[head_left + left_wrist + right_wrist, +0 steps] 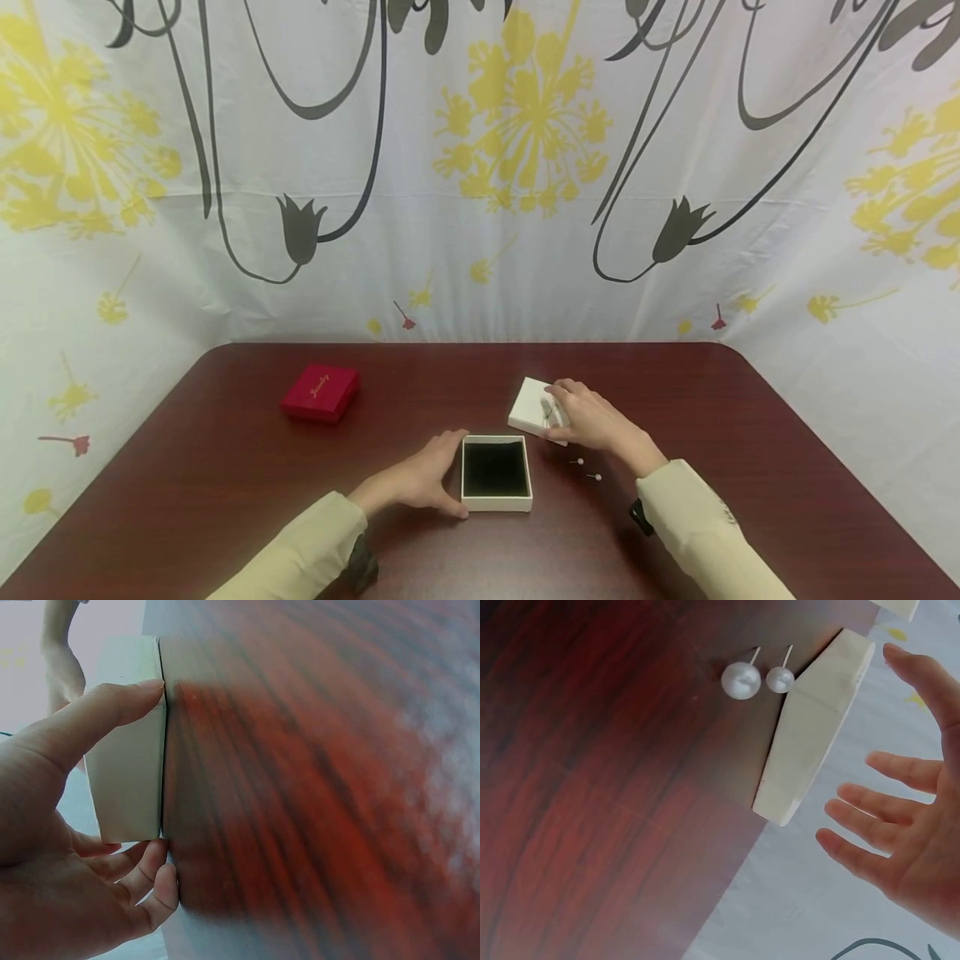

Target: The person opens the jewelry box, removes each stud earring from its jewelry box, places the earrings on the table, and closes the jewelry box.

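A small white box (pixel 497 504) with a dark lining stands on the table in front of the person. The left hand (pixel 426 475) grips its left side; the thumb (pixel 124 705) lies on the near wall in the left wrist view. Farther right sits the white lid (pixel 530 407), with a grey mark on its top. Over the lid, the right hand (pixel 592 414) has its fingers spread; in the right wrist view they stand apart from the lid (pixel 814 727). Two pearl stud earrings (pixel 741 680) lie beside the lid, nearer the person.
A red jewelry box (pixel 322 393) sits at the back left of the dark red wooden table (pixel 405 550). A white curtain (pixel 480 292) with yellow and grey plant prints hangs behind the table and at both sides.
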Demonstrator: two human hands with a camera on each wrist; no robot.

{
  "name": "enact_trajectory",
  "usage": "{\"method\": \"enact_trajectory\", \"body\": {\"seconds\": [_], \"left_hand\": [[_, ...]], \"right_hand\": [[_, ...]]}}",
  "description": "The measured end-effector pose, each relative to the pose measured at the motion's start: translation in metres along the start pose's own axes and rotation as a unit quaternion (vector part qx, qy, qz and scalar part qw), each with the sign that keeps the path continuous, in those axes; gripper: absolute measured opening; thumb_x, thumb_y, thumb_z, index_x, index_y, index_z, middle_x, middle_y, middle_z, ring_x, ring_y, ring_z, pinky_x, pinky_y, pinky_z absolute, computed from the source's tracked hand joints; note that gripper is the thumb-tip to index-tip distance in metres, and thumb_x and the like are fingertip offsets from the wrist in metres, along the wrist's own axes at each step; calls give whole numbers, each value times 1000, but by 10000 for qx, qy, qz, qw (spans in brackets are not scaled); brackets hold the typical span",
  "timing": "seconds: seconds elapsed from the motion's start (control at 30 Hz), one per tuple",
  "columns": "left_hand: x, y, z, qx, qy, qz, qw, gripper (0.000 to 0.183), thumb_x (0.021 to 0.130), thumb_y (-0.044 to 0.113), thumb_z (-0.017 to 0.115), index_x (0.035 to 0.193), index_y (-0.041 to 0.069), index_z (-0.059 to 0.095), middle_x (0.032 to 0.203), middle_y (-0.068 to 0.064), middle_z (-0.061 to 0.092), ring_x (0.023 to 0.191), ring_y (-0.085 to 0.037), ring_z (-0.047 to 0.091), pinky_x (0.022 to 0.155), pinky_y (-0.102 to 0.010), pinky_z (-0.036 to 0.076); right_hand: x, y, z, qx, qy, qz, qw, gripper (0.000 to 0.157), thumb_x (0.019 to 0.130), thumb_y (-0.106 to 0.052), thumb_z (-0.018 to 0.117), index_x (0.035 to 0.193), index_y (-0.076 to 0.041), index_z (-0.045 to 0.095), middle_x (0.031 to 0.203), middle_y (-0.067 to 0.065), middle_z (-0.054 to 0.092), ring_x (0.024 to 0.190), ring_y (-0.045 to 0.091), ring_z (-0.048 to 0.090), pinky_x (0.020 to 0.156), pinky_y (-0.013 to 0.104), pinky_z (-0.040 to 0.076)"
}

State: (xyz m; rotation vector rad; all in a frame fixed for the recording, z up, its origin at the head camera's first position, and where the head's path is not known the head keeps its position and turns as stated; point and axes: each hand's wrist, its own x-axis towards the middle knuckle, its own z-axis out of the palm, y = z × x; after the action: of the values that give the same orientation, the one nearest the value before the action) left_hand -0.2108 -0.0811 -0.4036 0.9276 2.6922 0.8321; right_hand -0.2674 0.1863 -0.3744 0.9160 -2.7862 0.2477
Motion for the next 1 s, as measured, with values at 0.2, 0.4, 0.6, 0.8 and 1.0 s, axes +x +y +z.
{"method": "enact_trajectory", "body": {"seconds": [0.2, 0.4, 0.6, 0.8, 1.0], "left_hand": [[0, 0, 1, -14, -6, -43, 10000, 98, 59, 27, 81, 131, -8, 25, 125, -18, 39, 117, -31, 35, 97, -45, 32], [0, -1, 1, -3, 31, -8, 10000, 98, 58, 25, 81, 130, -10, 25, 124, -20, 39, 117, -32, 36, 96, -46, 32], [0, -1, 2, 66, 59, 1, 10000, 98, 58, 26, 81, 131, -9, 25, 124, -20, 39, 116, -33, 36, 97, -45, 32], [0, -2, 2, 58, 50, -7, 10000, 98, 58, 26, 81, 131, -9, 25, 124, -20, 39, 117, -33, 36, 97, -45, 32], [1, -1, 2, 68, 67, 16, 10000, 99, 57, 25, 82, 130, -10, 25, 123, -21, 39, 116, -34, 36, 96, -46, 32]], "right_hand": [[3, 3, 3, 157, -380, 265, 9988, 75, 66, -35, 74, 120, 9, 48, 118, 29, 47, 106, 39, 47, 82, 46, 43], [6, 5, 7, 346, -654, 482, 9961, 85, 62, -37, 77, 125, 9, 42, 124, 32, 40, 113, 44, 40, 89, 50, 38], [9, 6, 11, 571, -1037, 699, 9905, 93, 61, -38, 78, 130, 8, 35, 129, 34, 34, 118, 47, 33, 93, 53, 33], [12, 7, 13, 473, -1200, 763, 9887, 89, 62, -37, 77, 128, 6, 36, 123, 29, 39, 111, 42, 40, 88, 51, 38], [13, 10, 14, 292, -1147, 679, 9906, 78, 64, -35, 76, 121, 5, 41, 108, 20, 45, 94, 32, 45, 77, 43, 41]]}}
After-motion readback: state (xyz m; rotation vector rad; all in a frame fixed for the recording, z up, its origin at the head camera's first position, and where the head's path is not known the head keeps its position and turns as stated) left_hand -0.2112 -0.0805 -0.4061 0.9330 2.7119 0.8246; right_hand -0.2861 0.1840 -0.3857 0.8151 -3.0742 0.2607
